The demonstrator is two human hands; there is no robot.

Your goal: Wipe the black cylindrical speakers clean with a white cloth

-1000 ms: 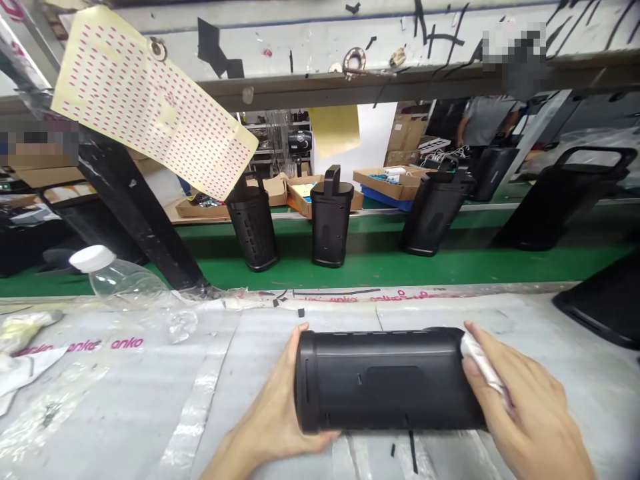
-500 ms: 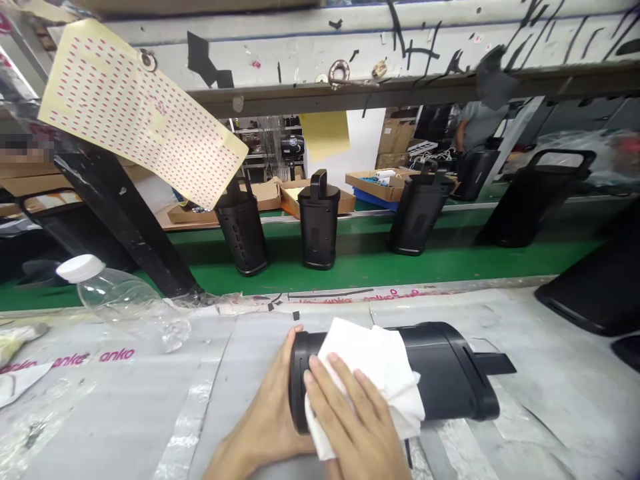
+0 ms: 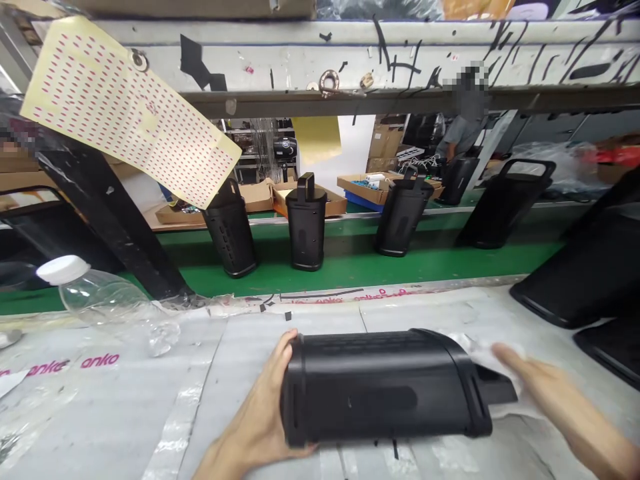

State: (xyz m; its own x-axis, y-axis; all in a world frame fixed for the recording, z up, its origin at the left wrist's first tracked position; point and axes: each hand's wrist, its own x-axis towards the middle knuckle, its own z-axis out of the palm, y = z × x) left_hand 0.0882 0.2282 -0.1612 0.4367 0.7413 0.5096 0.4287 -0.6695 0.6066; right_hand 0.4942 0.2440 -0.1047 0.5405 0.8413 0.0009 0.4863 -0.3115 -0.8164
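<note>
A black portable speaker (image 3: pixel 380 387) with a handle at its right end lies on its side, close above the covered bench. My left hand (image 3: pixel 265 413) grips its left end, thumb on the upper edge and fingers beneath. At the opposite end my right hand (image 3: pixel 545 387) is closed on a white cloth (image 3: pixel 507 405), which surrounds the handle. Motion blurs the right fingers, and the speaker's end hides part of the cloth.
Several similar black speakers stand on the green conveyor (image 3: pixel 345 260) behind the bench (image 3: pixel 125 413). More dark casings (image 3: pixel 565 287) are at the right. A clear plastic bottle (image 3: pixel 105 293) lies left. A sticker sheet (image 3: pixel 135 113) hangs from the frame, and a shelf beam (image 3: pixel 280 60) crosses above.
My right hand has moved right with the cloth, from the speaker's side to its handle end. The speaker has turned slightly, showing more of its side. My left hand keeps its hold.
</note>
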